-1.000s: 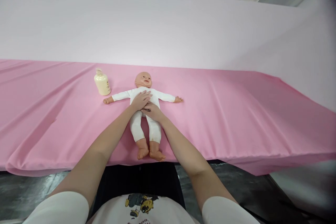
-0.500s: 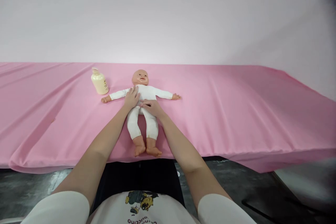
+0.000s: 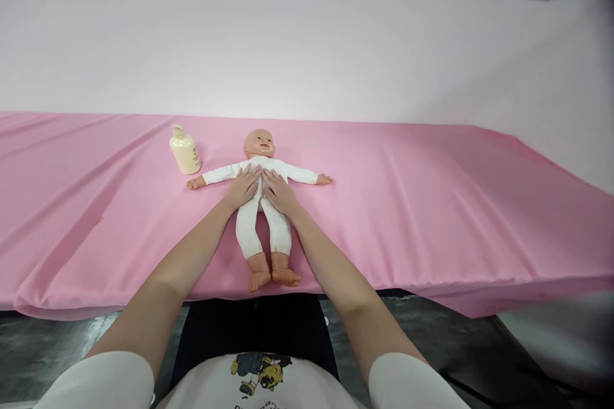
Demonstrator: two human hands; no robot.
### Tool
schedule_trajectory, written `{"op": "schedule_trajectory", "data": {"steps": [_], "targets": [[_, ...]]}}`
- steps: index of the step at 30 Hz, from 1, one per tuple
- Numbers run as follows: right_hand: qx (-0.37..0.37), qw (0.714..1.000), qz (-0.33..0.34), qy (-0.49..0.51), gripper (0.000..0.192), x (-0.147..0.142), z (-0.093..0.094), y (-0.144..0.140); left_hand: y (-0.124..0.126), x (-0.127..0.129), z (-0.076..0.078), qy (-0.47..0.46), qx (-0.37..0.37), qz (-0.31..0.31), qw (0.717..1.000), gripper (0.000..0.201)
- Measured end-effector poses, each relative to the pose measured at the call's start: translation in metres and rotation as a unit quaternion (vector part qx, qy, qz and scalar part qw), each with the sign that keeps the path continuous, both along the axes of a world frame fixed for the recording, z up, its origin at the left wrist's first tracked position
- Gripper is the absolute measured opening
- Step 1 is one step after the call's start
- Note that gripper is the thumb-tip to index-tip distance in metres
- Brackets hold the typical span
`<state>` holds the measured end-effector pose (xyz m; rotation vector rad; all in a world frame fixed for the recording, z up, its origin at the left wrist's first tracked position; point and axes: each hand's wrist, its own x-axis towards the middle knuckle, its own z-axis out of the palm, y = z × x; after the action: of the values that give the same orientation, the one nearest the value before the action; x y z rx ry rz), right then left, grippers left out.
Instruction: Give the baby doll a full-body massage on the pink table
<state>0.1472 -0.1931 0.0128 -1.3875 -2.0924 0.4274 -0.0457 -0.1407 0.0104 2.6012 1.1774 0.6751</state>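
— What colours are showing on the doll [image 3: 261, 204]?
— It is wearing a plain white suit, with its head, hands and feet showing peach.
— And the table [image 3: 432, 204]?
— A plain pink cloth is covering it, and a pale lilac wall [image 3: 307, 51] is rising behind.
— The bottle [image 3: 184, 150]?
— It is looking cream-yellow, with small dark print on its label.
— Anything patterned?
— The person's white shirt [image 3: 259, 377] is showing a yellow and black cartoon print.

Pink-draped table [image 3: 432, 204], pale pink wall [image 3: 307, 57], dark glossy floor [image 3: 57, 345].
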Motion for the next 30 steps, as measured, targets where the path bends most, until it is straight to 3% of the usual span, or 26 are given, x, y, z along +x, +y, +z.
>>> {"op": "schedule_trajectory", "data": {"steps": [2,5,9,13,17,23,26,30], "targets": [[0.006,0.999,0.011,-0.033,0.062,-0.002,0.002,0.009,0.000,0.000,0.002,-0.002,-0.002,-0.026,1.000,0.059],[0.002,0.999,0.018,-0.051,0.063,-0.003,0.002,0.027,0.004,0.000,-0.001,-0.017,-0.015,-0.015,1.000,0.061],[-0.023,0.998,-0.064,-0.006,0.071,0.001,-0.005,0.048,0.012,0.000,-0.005,-0.038,-0.023,0.007,0.999,0.058],[-0.053,0.985,-0.162,0.004,0.076,0.017,-0.014,0.053,0.018,-0.003,-0.008,-0.089,-0.070,0.105,0.988,0.056],[-0.038,0.962,-0.261,-0.075,0.068,0.048,-0.019,0.046,0.024,-0.009,-0.010,-0.102,-0.064,0.177,0.977,0.053],[-0.012,0.952,-0.288,-0.106,0.066,0.066,-0.023,0.043,0.025,-0.024,-0.009,-0.056,0.008,0.264,0.963,0.052],[-0.012,0.954,-0.288,-0.078,0.068,0.059,-0.023,0.045,0.024,-0.026,-0.009,-0.048,0.009,0.258,0.965,0.054],[-0.043,0.971,-0.232,-0.027,0.071,0.049,-0.018,0.045,0.027,-0.023,-0.011,-0.052,-0.056,0.178,0.981,0.057]]}}
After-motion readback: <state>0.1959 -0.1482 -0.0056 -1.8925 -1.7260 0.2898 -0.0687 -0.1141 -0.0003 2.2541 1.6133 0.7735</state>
